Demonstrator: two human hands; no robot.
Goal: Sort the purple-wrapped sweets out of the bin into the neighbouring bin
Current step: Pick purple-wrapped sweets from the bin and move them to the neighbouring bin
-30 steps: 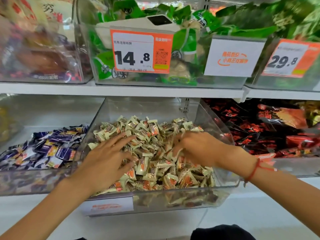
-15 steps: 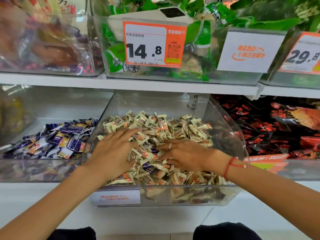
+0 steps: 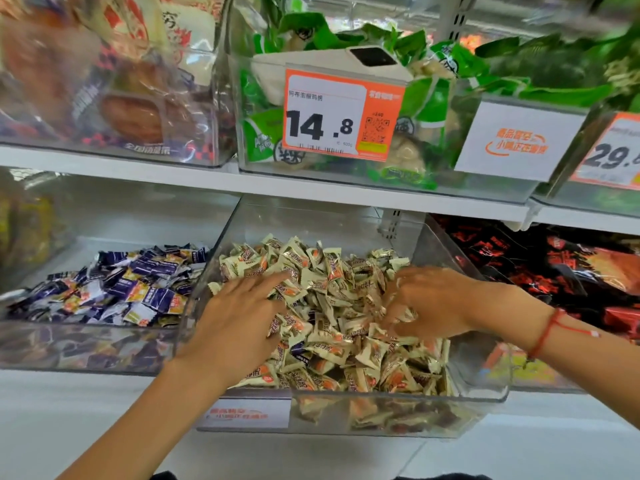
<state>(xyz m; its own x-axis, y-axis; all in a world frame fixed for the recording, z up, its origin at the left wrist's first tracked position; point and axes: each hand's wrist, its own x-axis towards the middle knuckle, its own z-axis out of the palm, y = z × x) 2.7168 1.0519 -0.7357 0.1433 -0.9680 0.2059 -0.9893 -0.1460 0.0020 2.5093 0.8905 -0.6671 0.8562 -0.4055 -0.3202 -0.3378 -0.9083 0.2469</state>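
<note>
Still searching, seemingly: left hand lying flat with fingers spread on the cream-wrapped sweets in the middle bin; right hand raking with fingers loosely curled, whether pinching anything unclear. Showing between them, one purple-wrapped sweet, needing pinching out and carrying left into the neighbouring bin. Reading "14.8" on the price tag.

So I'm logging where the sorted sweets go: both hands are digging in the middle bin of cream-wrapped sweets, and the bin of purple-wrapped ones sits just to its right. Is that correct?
Not quite. The head view shows the bin of purple-wrapped sweets just to the left of the middle bin, not the right; dark red packets lie to the right. The rest holds: the left hand and right hand are both in the cream-wrapped sweets.
</note>
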